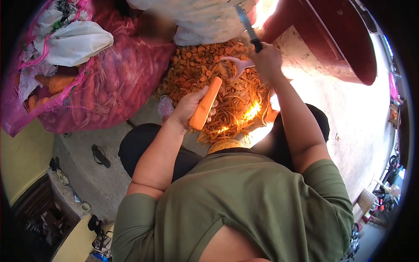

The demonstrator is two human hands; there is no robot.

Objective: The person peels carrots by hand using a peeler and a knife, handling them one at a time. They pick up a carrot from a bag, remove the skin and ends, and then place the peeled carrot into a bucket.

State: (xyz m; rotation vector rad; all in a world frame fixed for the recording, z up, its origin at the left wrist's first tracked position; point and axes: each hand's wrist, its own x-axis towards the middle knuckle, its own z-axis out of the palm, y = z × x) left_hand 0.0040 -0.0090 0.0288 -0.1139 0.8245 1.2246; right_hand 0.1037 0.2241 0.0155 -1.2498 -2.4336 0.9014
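A peeled carrot (pixel 205 104) lies in my left hand (pixel 188 107), the fingers wrapped round it, its narrower end pointing up and to the right. My right hand (pixel 266 60) grips the dark handle of a knife (pixel 248 26), with the blade raised toward the top of the view, apart from the carrot. Beneath both hands spreads a pile of orange peelings and slices (pixel 227 96). A pink peeler (pixel 241 64) rests on the pile just left of my right hand.
At the left stands a pink mesh sack (pixel 118 83) of carrots, with a white bag (pixel 76 43) on it. A pale sack (pixel 200 19) is beyond the pile. A dark red container (pixel 340 39) stands at the upper right. A sandal (pixel 100 156) lies on the floor at the left.
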